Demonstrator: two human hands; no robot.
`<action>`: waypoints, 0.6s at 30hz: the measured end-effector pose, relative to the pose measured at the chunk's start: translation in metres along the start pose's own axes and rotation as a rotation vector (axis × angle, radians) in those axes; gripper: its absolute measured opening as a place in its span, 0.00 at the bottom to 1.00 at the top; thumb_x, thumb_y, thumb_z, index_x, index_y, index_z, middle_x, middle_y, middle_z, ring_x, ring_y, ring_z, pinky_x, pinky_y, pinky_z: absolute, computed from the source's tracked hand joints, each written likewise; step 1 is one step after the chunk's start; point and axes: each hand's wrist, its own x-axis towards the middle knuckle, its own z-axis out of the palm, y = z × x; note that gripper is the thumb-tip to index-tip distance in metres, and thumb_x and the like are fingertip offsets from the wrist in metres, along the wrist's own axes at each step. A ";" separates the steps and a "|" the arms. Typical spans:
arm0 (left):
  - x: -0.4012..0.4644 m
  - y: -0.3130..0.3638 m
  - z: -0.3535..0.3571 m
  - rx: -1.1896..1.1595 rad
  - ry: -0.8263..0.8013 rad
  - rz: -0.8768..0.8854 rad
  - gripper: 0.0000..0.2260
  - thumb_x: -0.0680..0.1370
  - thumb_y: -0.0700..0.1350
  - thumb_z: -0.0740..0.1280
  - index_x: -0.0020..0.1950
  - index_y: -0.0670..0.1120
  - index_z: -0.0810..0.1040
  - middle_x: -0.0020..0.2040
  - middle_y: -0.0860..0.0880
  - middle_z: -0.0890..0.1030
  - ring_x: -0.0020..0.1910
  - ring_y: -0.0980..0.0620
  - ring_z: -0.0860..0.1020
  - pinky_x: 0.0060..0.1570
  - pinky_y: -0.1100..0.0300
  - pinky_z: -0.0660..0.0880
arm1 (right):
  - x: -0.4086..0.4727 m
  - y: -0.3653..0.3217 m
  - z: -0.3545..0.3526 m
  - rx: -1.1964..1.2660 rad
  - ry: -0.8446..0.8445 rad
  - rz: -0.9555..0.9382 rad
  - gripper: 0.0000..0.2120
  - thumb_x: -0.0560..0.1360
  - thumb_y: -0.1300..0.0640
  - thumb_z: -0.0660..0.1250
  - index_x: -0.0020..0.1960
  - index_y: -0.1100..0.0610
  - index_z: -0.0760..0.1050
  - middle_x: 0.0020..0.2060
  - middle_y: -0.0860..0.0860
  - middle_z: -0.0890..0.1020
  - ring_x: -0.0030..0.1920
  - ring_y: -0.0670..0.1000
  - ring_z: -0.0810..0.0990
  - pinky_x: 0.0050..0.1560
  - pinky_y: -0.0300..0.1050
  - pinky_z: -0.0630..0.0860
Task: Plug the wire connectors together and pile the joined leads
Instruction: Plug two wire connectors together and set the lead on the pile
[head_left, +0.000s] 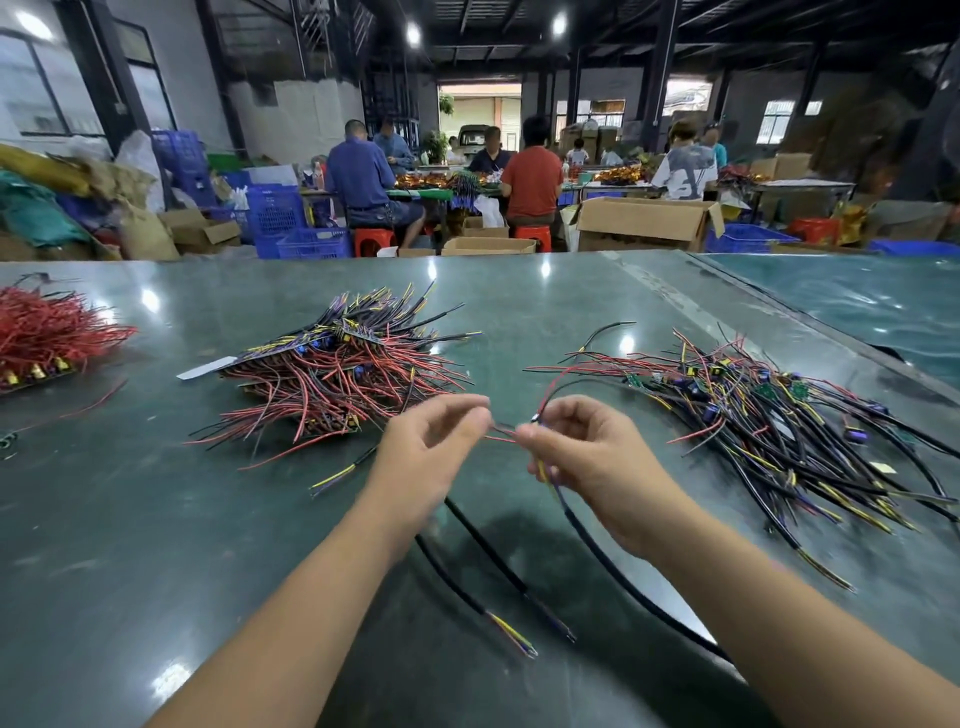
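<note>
While both forearms are extended from the bottom of the frame toward its centre, the left hand and the right hand are held close together above the green table, fingertips almost meeting. The left hand is raised at the wrist, its thumb and forefinger pinched on thin red wire ends; the remaining fingers are loosely curled. The right hand is closed around a black lead, which is trailed from under the palm down toward the lower right of the frame, while a red and black wire pair is arched upward from its fingertips. Whether a connector is seated between the fingertips cannot be told. 2 loose black leads are laid on the table below the left wrist. A stacked pile of red and black leads is seen at centre left, a spread pile at centre right, and a red bundle at the far left edge.
</note>
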 end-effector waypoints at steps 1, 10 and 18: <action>-0.003 0.001 0.004 -0.042 -0.066 -0.032 0.04 0.76 0.41 0.68 0.47 0.47 0.82 0.42 0.51 0.84 0.42 0.58 0.80 0.47 0.64 0.77 | -0.002 0.003 0.004 -0.087 -0.041 -0.013 0.11 0.69 0.64 0.74 0.42 0.57 0.72 0.31 0.49 0.77 0.28 0.48 0.78 0.30 0.37 0.74; -0.006 -0.002 0.004 -0.202 -0.140 -0.173 0.07 0.74 0.39 0.69 0.46 0.36 0.82 0.38 0.46 0.83 0.37 0.53 0.79 0.40 0.60 0.78 | -0.011 0.008 0.017 -0.348 -0.046 -0.063 0.14 0.66 0.60 0.77 0.42 0.60 0.72 0.38 0.56 0.80 0.34 0.54 0.82 0.42 0.55 0.79; -0.004 0.004 0.007 -0.505 0.082 -0.325 0.04 0.75 0.37 0.68 0.40 0.42 0.79 0.31 0.48 0.80 0.29 0.55 0.78 0.31 0.66 0.76 | -0.012 0.002 0.010 -0.107 -0.249 0.043 0.08 0.71 0.65 0.72 0.43 0.60 0.72 0.36 0.47 0.79 0.32 0.48 0.80 0.41 0.42 0.78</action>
